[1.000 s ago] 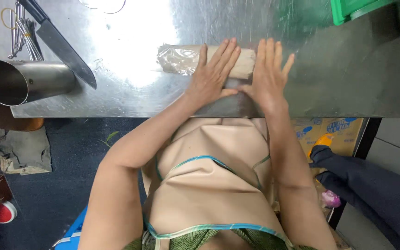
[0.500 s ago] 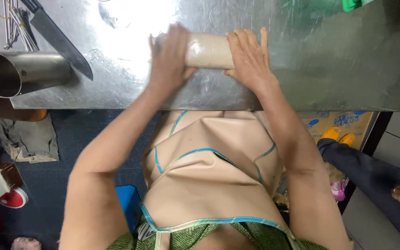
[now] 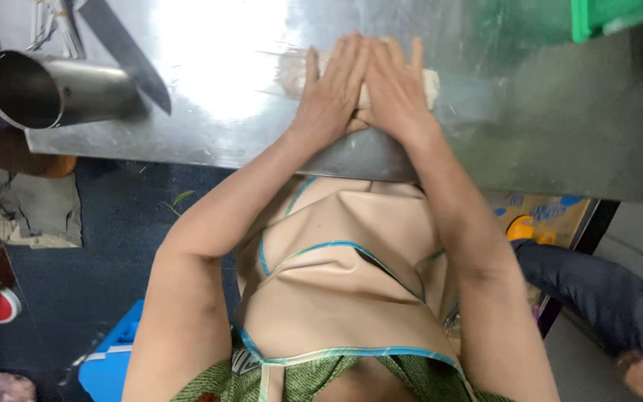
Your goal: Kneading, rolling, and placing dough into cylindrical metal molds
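Pale, plastic-wrapped dough roll (image 3: 429,80) lay on the shiny steel table (image 3: 545,141), largely covered by both hands. Left hand (image 3: 333,93) and right hand (image 3: 394,91) pressed flat on it, fingers extended, side by side. Left of the roll: long knife blade (image 3: 124,52), then steel cylindrical container (image 3: 53,91) lying sideways.

Glossy scuffed steel table (image 3: 530,141), shiny metal cylinder (image 3: 61,89), smooth pale dough roll (image 3: 429,78), matt beige apron (image 3: 336,290)
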